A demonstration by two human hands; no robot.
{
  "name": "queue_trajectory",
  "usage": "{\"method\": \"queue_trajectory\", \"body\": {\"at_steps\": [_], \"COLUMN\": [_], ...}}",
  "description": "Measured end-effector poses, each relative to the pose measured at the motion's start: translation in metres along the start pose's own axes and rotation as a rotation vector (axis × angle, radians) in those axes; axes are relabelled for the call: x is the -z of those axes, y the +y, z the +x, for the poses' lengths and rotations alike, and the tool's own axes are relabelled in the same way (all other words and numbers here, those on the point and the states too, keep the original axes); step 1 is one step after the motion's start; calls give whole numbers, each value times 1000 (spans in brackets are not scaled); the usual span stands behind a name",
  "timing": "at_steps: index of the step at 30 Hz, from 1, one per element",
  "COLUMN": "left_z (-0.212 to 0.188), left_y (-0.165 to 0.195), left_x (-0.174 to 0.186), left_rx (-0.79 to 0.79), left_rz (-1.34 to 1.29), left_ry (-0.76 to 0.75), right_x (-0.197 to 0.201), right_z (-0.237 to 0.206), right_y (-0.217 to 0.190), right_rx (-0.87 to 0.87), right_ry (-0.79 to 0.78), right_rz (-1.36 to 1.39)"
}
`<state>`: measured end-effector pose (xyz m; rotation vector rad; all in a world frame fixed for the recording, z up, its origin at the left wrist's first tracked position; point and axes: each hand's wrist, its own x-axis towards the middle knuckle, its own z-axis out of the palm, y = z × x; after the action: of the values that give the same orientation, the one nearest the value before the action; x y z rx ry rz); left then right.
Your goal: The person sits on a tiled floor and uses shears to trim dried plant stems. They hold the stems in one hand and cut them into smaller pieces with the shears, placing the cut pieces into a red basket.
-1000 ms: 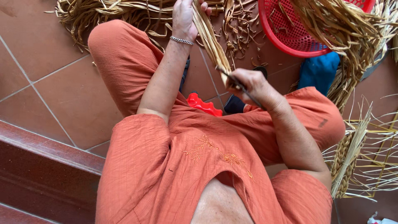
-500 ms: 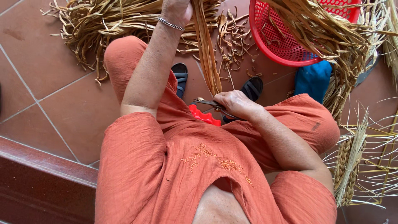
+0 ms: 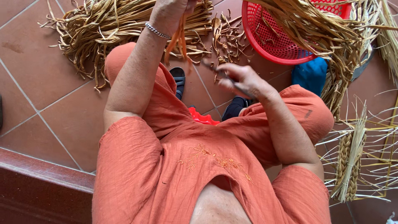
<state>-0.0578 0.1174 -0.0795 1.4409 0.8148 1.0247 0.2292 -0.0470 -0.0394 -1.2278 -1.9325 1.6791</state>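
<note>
While the left hand (image 3: pixel 170 14) grips the strands (image 3: pixel 179 41), they hang below its fingers (image 3: pixel 184 6).

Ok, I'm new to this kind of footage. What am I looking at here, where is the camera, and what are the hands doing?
There is no machine here. The camera sits on a person's head and looks straight down, so you see their own body in orange clothes, seated, with knees apart above a tiled floor.

The left hand is raised near the top edge and grips a few dried plant strips that hang down from it. The right hand holds a thin dark tool; it is blurred, so I cannot tell what kind.

On the floor lie a heap of dried strips, a red plastic basket with more strips spilling over it, something blue beside it, and a plaited straw piece at the right. A red object shows between the knees.
</note>
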Motion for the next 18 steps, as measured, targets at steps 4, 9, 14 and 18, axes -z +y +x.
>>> {"method": "queue_trajectory", "body": {"at_steps": [4,9,14,18], "left_z": [-13,-24,-29,-32], "left_y": [28,58,70,73], "left_x": [-4,-20,-36,-39], "left_rx": [2,41,93,98], "left_rz": [-279,-56,-127,-178], "left_ry": [-57,-110,-155,-165], "right_x": [9,1,-2,1], "right_z": [15,32,40,41], "right_y": [-5,-19,-25,-29], "right_rx": [107,99,115,95], "right_ry": [109,77,209,302], "right_rz": [489,669,745,611]}}
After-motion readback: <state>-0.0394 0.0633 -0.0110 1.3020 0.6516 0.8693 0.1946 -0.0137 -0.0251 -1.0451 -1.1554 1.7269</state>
